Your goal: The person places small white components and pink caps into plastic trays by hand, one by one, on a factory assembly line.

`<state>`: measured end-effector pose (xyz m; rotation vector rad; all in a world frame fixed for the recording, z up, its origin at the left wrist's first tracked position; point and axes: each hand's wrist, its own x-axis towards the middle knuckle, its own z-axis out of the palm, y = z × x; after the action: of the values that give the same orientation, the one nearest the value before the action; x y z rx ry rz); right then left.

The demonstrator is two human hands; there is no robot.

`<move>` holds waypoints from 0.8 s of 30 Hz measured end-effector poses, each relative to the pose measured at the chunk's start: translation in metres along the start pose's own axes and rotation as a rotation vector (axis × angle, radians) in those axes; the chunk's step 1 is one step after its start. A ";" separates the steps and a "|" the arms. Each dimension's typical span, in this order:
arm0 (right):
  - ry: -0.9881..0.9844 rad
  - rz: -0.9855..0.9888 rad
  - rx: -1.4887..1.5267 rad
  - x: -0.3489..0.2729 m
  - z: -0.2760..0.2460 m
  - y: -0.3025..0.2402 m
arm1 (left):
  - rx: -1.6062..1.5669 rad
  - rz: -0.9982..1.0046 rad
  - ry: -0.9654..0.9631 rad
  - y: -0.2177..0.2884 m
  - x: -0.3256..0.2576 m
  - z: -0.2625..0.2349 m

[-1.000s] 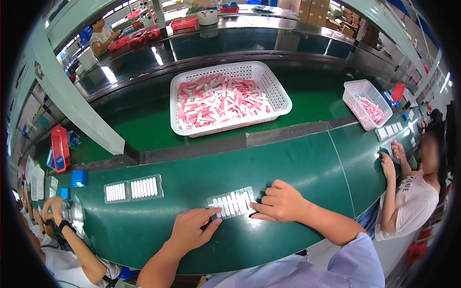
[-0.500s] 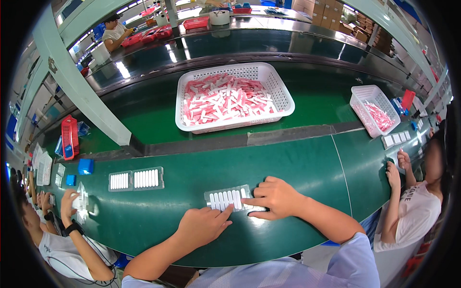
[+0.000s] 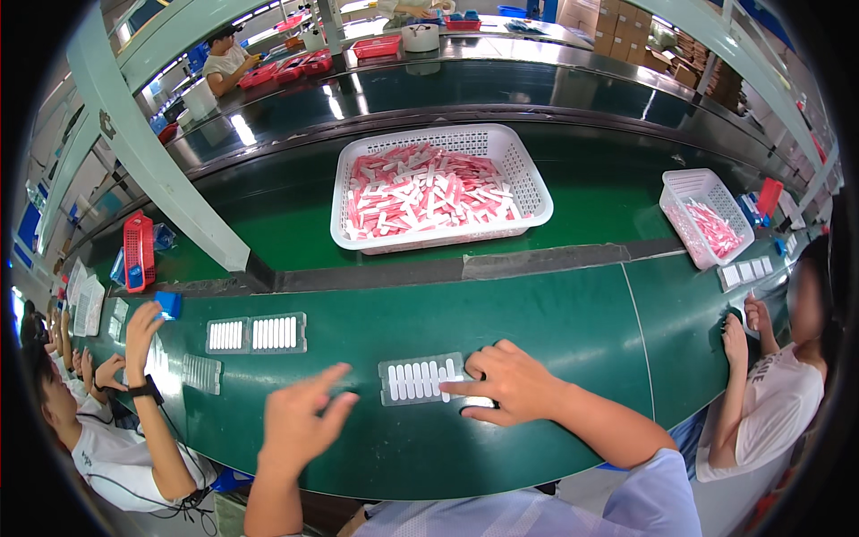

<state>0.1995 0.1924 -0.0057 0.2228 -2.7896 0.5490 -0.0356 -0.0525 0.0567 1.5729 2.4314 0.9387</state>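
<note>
A clear plastic tray (image 3: 386, 394) lies on the green work surface before me, with white sticks (image 3: 412, 380) standing side by side in its slots. At the tray's right end one white stick (image 3: 448, 390) sits a little lower than the row. The index fingertip of my right hand (image 3: 517, 387) rests on this stick; the thumb is held apart, and the palm side is hidden. To the tray's left, my left hand (image 3: 304, 425) is raised over the surface, fingers spread and nothing in them.
A white basket (image 3: 438, 240) heaped with pink-and-white sticks stands beyond the tray. Two filled trays (image 3: 257, 334) lie to the left. A smaller basket (image 3: 702, 219) stands at right. People work on both sides; a slanted metal post (image 3: 165, 161) rises at left.
My left hand has lifted off the tray and moved left, its fingers opening out. My right index finger stays at the row's end stick. At left, a co-worker's hand has risen.
</note>
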 end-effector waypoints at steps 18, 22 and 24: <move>-0.009 0.135 -0.058 0.018 0.001 -0.009 | 0.415 -0.663 0.202 -0.144 -0.093 -0.057; 0.008 0.177 -0.172 0.035 -0.002 -0.012 | 0.298 -0.343 0.281 -0.110 -0.111 -0.032; 0.042 0.196 -0.213 0.047 0.003 -0.011 | 0.295 -0.281 0.251 -0.091 -0.110 -0.024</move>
<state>0.1564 0.1771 0.0104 -0.1068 -2.8182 0.2908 -0.0665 -0.1820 0.0005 1.1929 2.9833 0.7972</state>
